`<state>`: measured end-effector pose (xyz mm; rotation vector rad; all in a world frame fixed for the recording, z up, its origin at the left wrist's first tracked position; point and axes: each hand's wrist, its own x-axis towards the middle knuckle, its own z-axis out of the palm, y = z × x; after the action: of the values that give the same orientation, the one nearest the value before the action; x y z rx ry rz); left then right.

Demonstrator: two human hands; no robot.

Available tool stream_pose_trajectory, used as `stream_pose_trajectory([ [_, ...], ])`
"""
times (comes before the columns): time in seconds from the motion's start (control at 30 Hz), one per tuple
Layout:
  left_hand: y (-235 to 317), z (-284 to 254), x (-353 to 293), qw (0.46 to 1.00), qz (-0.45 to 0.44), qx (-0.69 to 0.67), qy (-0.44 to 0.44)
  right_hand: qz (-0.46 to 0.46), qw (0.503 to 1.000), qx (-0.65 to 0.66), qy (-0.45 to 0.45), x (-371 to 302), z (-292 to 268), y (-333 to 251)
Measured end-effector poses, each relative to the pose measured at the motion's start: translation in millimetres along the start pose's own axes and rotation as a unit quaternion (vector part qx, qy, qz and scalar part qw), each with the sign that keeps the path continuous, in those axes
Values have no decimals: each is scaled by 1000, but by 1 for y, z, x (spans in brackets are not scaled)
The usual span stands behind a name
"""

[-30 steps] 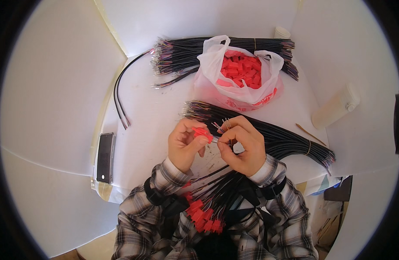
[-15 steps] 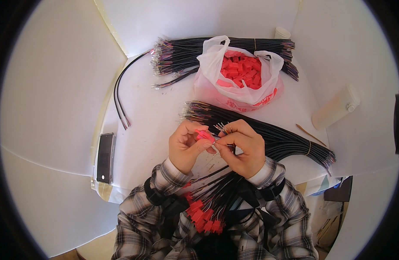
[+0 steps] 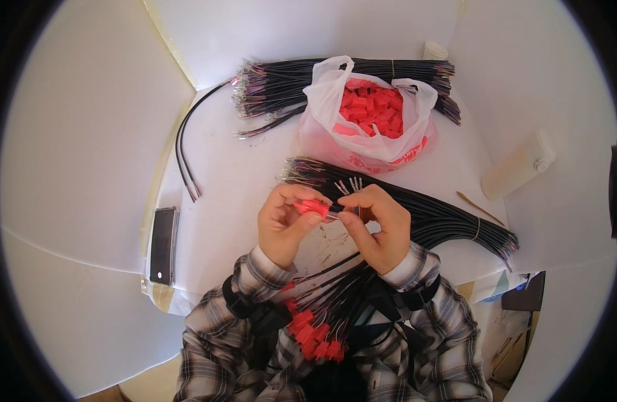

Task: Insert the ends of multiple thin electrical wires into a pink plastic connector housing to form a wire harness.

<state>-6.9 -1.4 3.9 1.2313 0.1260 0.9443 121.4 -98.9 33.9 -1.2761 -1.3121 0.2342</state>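
My left hand (image 3: 280, 224) pinches a small red plastic connector housing (image 3: 313, 208) between thumb and fingers. Close beside it, my right hand (image 3: 382, 228) grips the thin wires of a cable, and several metal-tipped wire ends (image 3: 351, 184) fan out above its fingers. At least one thin wire runs between the right fingertips and the housing's right end; how deep it sits cannot be seen. Below the hands, a bunch of black cables fitted with red connectors (image 3: 312, 335) lies across my lap and forearms.
A white plastic bag (image 3: 322, 144) full of red housings (image 3: 372, 107) stands beyond my hands. One black cable bundle (image 3: 275, 87) lies behind it, another (image 3: 416, 208) in front. Around them are a loose cable (image 3: 186, 130), a phone (image 3: 164, 244), a cream bottle (image 3: 519, 164) and a thin brown stick (image 3: 481, 208).
The red housing has turned from a slant to nearly level in my left hand. My right fingertips have drawn slightly away from it, and the wire ends stand more upright and spread.
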Motion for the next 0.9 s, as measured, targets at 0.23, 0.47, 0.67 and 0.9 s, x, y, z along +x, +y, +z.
stream_pose_trajectory([
  [0.23,3,0,-1,998,26,35,-33,-41,999,-19,-9,1,0,1],
  [0.47,-2,-1,-1,999,4,33,3,-61,998,-22,-12,3,-5,2],
  [0.67,0,1,-1,1000,0,25,1,-13,999,-3,-44,3,-2,2],
  [0.9,-4,-2,-1,999,-5,48,-15,13,993,97,-64,1,-3,7],
])
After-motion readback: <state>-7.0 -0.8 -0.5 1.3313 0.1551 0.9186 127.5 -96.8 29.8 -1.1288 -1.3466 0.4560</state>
